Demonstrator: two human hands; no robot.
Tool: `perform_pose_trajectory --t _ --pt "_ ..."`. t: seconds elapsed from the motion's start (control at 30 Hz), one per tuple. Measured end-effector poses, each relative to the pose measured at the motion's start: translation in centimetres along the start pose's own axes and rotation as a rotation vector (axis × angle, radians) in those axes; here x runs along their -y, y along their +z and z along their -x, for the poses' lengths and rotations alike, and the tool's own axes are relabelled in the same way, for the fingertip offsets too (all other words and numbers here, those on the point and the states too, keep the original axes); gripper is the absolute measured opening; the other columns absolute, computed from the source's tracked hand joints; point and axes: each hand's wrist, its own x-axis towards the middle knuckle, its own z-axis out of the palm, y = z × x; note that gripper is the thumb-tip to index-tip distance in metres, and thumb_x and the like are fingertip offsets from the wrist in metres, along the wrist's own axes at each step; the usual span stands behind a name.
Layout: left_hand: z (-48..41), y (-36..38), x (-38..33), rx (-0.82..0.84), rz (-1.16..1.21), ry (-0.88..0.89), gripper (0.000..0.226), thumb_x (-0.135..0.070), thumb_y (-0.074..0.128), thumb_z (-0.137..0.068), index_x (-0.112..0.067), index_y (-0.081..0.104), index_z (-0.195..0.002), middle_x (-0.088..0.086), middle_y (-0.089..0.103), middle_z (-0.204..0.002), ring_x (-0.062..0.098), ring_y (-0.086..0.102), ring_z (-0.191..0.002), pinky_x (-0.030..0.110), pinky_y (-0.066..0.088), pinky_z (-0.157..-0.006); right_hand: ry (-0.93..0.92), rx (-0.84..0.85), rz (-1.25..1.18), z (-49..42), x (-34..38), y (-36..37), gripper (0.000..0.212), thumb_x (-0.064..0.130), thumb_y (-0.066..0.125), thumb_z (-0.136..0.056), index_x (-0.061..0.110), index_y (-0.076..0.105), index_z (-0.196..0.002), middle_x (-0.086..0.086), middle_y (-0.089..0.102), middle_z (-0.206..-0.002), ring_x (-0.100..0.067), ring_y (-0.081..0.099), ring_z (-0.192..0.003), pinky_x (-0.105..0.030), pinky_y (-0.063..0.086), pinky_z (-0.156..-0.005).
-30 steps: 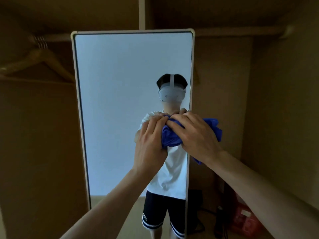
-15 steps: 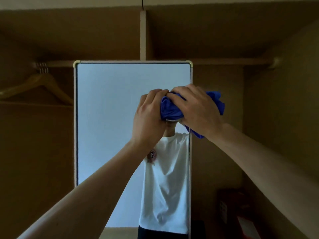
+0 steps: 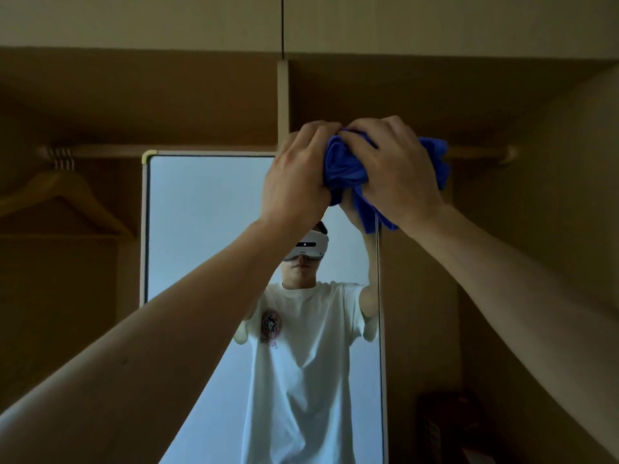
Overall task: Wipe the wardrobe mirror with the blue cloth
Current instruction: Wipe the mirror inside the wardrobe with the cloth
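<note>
Two hands meet in the upper middle of the head view, the only one I have. Both are raised on outstretched bare forearms that come in from the lower corners of the frame. My left hand (image 3: 298,175) has its fingers curled over the left side of the blue cloth (image 3: 348,169). My right hand (image 3: 398,172) grips the cloth from the right, its fingers bent over the top of the bundle. The cloth is bunched tight between them, with one fold showing past the right hand and a flap hanging below it.

The bundle sits at the top right corner of the wardrobe mirror (image 3: 207,229), which stands upright through the centre of the frame with a pale border. I cannot tell whether the cloth is pressed to the glass there, because the hands cover that spot. In the glass I see a reflected person in a white T-shirt (image 3: 301,363) and a white headset (image 3: 308,246), with one reflected arm rising toward the cloth.

At the upper left a wooden hanger (image 3: 63,199) hangs from the rail (image 3: 110,150), which runs across behind the top of the mirror. The lower right corner holds something dark that I cannot make out in the dim light.
</note>
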Motion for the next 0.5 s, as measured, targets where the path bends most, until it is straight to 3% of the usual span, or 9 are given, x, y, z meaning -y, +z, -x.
perform_pose_trajectory --t 0.17,0.27,0.5 --pt "1.1 0.0 1.1 0.079 -0.036 0.018 0.067 -0.010 0.078 -0.078 -0.015 0.052 -0.139 0.003 0.058 -0.137 0.027 0.055 -0.120 0.038 0.050 -0.087 0.063 0.126 -0.054 0.9 1.8 0.3 0.052 0.008 0.062 -0.090 0.014 0.053 -0.141 -0.016 0.057 -0.135 -0.039 0.052 -0.120 -0.048 0.047 -0.098" --pt "1.7 0.0 1.6 0.053 -0.031 0.016 0.061 -0.007 0.075 -0.078 -0.013 0.054 -0.136 0.005 0.061 -0.132 0.028 0.057 -0.116 0.031 0.044 -0.084 0.091 0.119 -0.102 1.2 2.7 0.3 0.051 0.009 0.062 -0.089 0.013 0.054 -0.139 -0.016 0.060 -0.130 -0.038 0.055 -0.115 -0.048 0.048 -0.094" --pt "4.8 -1.4 2.7 0.041 -0.081 0.021 0.053 -0.001 0.076 -0.075 -0.007 0.061 -0.125 0.010 0.066 -0.115 0.033 0.060 -0.098 0.030 0.042 -0.077 0.059 0.129 -0.178 2.6 5.4 0.7 0.049 0.010 0.061 -0.087 0.011 0.057 -0.135 -0.015 0.063 -0.123 -0.036 0.056 -0.111 -0.046 0.047 -0.095"
